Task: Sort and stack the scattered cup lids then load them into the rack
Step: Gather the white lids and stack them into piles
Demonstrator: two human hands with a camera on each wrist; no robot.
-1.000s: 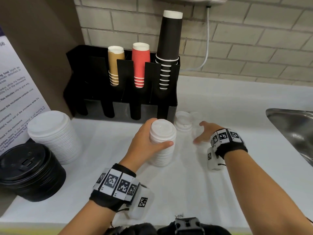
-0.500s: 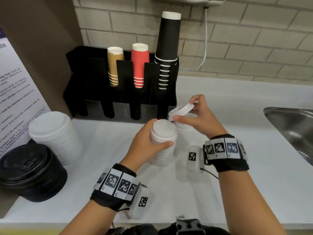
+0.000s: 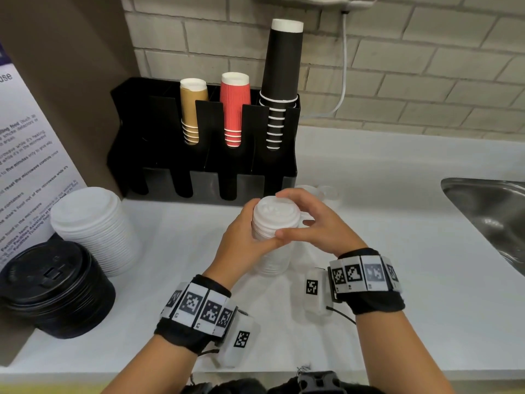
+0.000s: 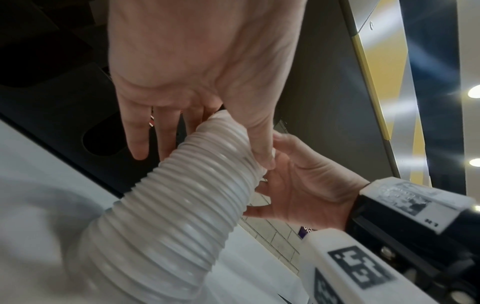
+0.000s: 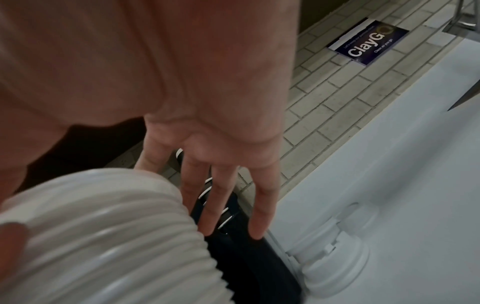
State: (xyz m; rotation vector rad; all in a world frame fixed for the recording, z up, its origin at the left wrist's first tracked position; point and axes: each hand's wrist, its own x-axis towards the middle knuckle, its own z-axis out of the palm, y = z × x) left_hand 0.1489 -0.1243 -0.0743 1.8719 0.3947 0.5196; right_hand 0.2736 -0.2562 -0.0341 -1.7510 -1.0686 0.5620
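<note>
A tall stack of small white lids (image 3: 272,251) stands on the white counter (image 3: 369,280) in front of the black rack (image 3: 142,132). My left hand (image 3: 241,237) grips the stack from the left, thumb across its front. My right hand (image 3: 312,223) pinches the top white lid (image 3: 274,211) by its rim, thumb in front and index finger over the far edge, seating it on the stack. In the left wrist view the ribbed lid stack (image 4: 182,195) runs between both hands. A few loose white lids (image 3: 321,191) (image 5: 337,257) lie behind my right hand.
The rack holds stacks of brown cups (image 3: 193,109), red cups (image 3: 235,109) and black cups (image 3: 282,81). A stack of large white lids (image 3: 93,228) and a stack of black lids (image 3: 54,285) stand at the left. A steel sink (image 3: 488,211) is sunk in at the right.
My right hand picked a lid off the counter, lifted it, and brought it left onto the top of the stack. My left hand kept its grip on the stack.
</note>
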